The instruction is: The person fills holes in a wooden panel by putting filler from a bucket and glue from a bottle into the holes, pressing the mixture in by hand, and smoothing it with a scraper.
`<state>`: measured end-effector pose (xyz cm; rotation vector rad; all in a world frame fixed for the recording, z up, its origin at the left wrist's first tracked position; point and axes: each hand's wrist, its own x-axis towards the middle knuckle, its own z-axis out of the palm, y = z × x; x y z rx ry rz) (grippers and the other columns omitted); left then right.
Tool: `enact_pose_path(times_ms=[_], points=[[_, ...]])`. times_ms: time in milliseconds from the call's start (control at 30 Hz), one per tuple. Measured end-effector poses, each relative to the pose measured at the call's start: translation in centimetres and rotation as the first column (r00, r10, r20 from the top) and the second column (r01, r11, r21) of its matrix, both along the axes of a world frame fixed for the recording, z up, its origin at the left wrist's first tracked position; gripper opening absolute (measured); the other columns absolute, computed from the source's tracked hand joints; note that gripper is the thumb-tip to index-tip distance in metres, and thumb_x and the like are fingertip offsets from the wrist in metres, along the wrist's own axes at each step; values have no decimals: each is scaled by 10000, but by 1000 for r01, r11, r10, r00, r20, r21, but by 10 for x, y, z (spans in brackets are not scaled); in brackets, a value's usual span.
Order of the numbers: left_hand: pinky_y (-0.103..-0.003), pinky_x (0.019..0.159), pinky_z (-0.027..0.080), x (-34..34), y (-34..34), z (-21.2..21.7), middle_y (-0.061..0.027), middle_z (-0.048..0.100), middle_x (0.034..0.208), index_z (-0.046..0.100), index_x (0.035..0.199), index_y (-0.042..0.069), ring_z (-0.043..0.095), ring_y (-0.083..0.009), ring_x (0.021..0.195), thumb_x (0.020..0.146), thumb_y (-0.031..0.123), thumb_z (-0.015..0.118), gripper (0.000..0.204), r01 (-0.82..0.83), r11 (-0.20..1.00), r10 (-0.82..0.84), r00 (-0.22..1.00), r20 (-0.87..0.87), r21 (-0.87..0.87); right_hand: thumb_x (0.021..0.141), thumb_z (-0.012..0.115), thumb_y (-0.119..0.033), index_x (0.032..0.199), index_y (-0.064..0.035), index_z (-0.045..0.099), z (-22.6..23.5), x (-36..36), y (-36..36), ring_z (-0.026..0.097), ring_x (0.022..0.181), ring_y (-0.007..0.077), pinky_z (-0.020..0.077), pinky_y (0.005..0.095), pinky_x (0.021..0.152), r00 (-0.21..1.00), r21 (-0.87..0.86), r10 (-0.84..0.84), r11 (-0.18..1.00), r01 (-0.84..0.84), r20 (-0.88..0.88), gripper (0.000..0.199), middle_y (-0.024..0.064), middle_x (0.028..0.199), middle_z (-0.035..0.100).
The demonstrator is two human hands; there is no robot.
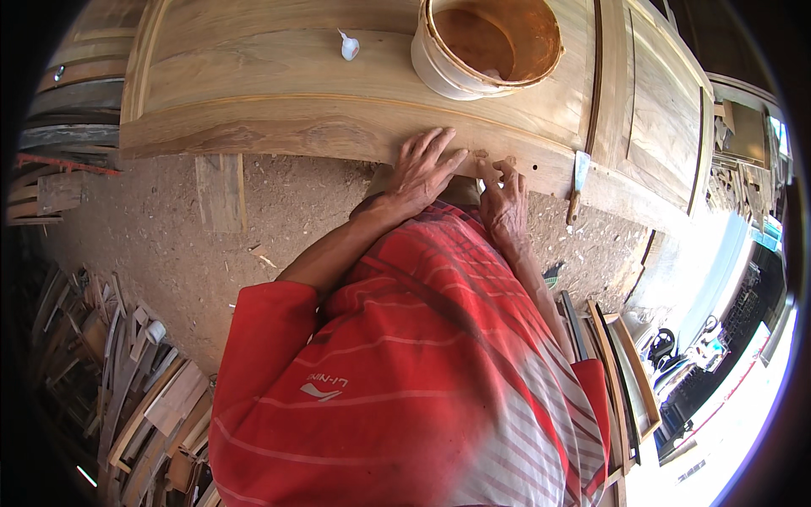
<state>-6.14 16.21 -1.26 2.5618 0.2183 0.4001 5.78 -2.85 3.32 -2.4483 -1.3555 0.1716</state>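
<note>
My left hand (422, 173) rests with fingers stretched out on the near edge of a wooden door panel (279, 135). Close beside it, my right hand (504, 203) bends its fingers against the same edge, next to a small brownish smear on the wood. Whatever may be between those fingers is too small to make out. Just right of the right hand is a small dark hole in the edge. Farther right, a putty knife (580, 176) lies with its blade on the wood and its handle over the near edge.
A white bucket (431, 72) stained with reddish-brown paste stands on the panel beyond my hands. Left of it lies a small white piece (348, 46), perhaps a scoop or nozzle. Wood offcuts (135, 380) are piled at lower left. Wooden frames (629, 372) lean at lower right.
</note>
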Motion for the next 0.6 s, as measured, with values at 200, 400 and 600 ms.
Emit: enact_pose_path(times_ms=[200,400,600], points=[[-536,1163,393,0,2,-8,-169,510,1537,679,1373,132,455,-371,1447,902,207,780,488,39,993,-25,992,122,-115,846,660,12,1463,-186,624,-3,-2,10,583,1140,405,517,533,971,999,-24,18,1000,-19,-46,650,164,1353,557],[-538,1168,399,-1,6,-4,-175,503,1541,687,1372,129,458,-376,1449,919,186,755,461,78,997,-77,992,100,-4,863,658,-5,1489,-179,604,-6,-3,10,573,1174,403,510,530,998,999,-3,-34,999,34,-26,652,164,1377,550],[-544,1183,379,0,2,-2,-173,481,1560,612,1464,124,429,-375,1469,943,236,741,549,43,998,-41,998,56,-42,880,638,-67,1534,-166,547,7,-4,15,516,1269,427,449,541,1090,997,-50,36,998,-40,-69,668,165,1462,507]])
